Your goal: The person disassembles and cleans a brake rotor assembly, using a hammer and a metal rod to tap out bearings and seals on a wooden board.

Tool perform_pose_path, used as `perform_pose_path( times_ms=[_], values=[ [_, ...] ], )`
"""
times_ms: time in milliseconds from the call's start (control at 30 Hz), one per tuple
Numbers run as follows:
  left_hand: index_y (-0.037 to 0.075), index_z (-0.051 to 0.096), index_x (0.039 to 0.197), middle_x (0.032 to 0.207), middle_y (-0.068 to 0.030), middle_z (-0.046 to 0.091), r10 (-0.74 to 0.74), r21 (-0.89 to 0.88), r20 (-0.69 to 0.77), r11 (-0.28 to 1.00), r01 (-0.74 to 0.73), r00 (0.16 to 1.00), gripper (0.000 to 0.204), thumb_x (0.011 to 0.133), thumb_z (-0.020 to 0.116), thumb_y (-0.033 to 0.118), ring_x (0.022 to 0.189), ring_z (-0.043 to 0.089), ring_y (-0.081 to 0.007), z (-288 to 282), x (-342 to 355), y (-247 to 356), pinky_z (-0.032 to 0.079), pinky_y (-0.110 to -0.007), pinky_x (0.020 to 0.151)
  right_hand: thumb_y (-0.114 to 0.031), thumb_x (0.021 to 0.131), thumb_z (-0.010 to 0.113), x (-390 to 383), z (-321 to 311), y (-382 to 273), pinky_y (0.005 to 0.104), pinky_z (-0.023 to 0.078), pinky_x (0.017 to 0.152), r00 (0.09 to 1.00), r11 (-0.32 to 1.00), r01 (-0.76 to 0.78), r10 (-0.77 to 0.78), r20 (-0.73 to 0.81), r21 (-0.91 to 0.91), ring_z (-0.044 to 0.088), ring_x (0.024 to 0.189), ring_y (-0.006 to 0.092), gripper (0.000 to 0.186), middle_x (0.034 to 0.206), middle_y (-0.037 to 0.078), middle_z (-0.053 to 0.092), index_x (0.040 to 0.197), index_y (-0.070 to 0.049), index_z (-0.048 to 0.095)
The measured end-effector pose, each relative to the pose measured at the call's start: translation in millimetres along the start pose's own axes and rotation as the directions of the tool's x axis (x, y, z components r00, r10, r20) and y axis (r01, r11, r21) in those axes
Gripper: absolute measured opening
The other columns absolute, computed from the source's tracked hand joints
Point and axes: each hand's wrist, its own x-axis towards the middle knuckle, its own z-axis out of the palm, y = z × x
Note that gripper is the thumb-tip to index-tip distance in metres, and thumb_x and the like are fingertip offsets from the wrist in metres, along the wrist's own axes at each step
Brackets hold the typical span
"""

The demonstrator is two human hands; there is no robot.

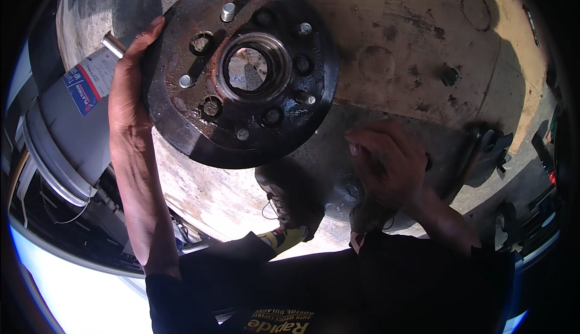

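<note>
My left hand (135,74) grips the left rim of a round black steel hub with a disc (193,122), which is held tilted up toward me. It has a machined centre bore (280,68), several silver studs (228,12) and dark holes, with rust and greasy shine on its face. My right hand (386,162) is off the disc, below and right of it, with its fingers curled together; whether anything is inside them is hidden.
A stained cardboard sheet (435,44) lies on the concrete floor (187,195). A grey bucket (66,128) stands at the left. Dark tools (483,147) lie at the right. My shoes (284,207) are below the disc.
</note>
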Motion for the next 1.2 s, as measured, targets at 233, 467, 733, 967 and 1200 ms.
perform_pose_path(
  times_ms=[233, 467, 733, 967, 1200],
  values=[
    [0.0, 0.066, 0.131, 0.12, -0.0124, 0.073, -0.029, -0.034, 0.144, 0.999, 0.034, 0.989, 0.041, 0.097, 0.072, 0.022, 0.105, 0.072, -0.02, -6.7, 9.2, 12.1, 0.056, -0.031, 0.097, -0.006, 0.073, 0.084, 21.7, 2.5, -15.2, 0.0306, 0.051, 0.051, 0.983, 0.981, 0.179, -0.181, 0.03, 0.073, 0.062, 0.064, 0.0167, 0.037, 0.084, 0.005, 0.062, 0.108, -0.01, 0.074],
    [0.001, 0.066, 0.131, 0.119, -0.0124, 0.074, -0.064, -0.009, 0.144, 0.998, 0.066, 0.987, 0.038, 0.098, 0.071, 0.021, 0.104, 0.073, -0.02, -12.9, 26.6, 9.7, 0.06, -0.033, 0.094, 0.003, 0.07, 0.076, 36.4, -5.5, -8.1, 0.0301, 0.052, 0.056, 0.979, 0.978, 0.205, -0.205, 0.001, 0.044, 0.063, 0.068, 0.0175, 0.042, 0.088, 0.009, 0.063, 0.111, -0.005, 0.077],
    [0.002, 0.066, 0.129, 0.119, -0.0129, 0.074, -0.027, -0.059, 0.149, 0.998, 0.036, 0.988, 0.035, 0.1, 0.068, 0.02, 0.103, 0.074, -0.0207, -24.3, 35.5, -9.5, 0.061, -0.034, 0.093, 0.0, 0.072, 0.08, 34.2, -8.5, -5.3, 0.0293, 0.05, 0.053, 0.98, 0.98, 0.199, -0.199, -0.02, 0.022, 0.063, 0.066, 0.0161, 0.038, 0.088, 0.008, 0.062, 0.109, -0.006, 0.078],
    [0.003, 0.068, 0.127, 0.12, -0.0115, 0.073, -0.033, -0.129, 0.152, 0.99, 0.053, 0.988, 0.034, 0.099, 0.069, 0.022, 0.105, 0.073, -0.0208, -28.7, 33.1, -30.7, 0.06, -0.034, 0.095, -0.01, 0.071, 0.085, 35.6, -3.8, -9.9, 0.028, 0.05, 0.048, 0.975, 0.974, 0.223, -0.223, -0.011, 0.041, 0.062, 0.06, 0.0155, 0.035, 0.078, 0.007, 0.062, 0.105, -0.009, 0.078],
    [0.003, 0.071, 0.127, 0.119, -0.0115, 0.073, 0.021, -0.099, -0.035, 0.995, -0.025, 0.999, 0.039, 0.095, 0.073, 0.025, 0.11, 0.071, -0.0216, -12.4, 7.0, -23.5, 0.054, -0.034, 0.103, -0.008, 0.073, 0.082, 24.7, -10.6, -18.8, 0.0296, 0.047, 0.054, 0.961, 0.963, 0.239, -0.253, 0.111, 0.123, 0.062, 0.067, 0.0155, 0.049, 0.082, 0.002, 0.063, 0.121, -0.015, 0.073]
  ],
)
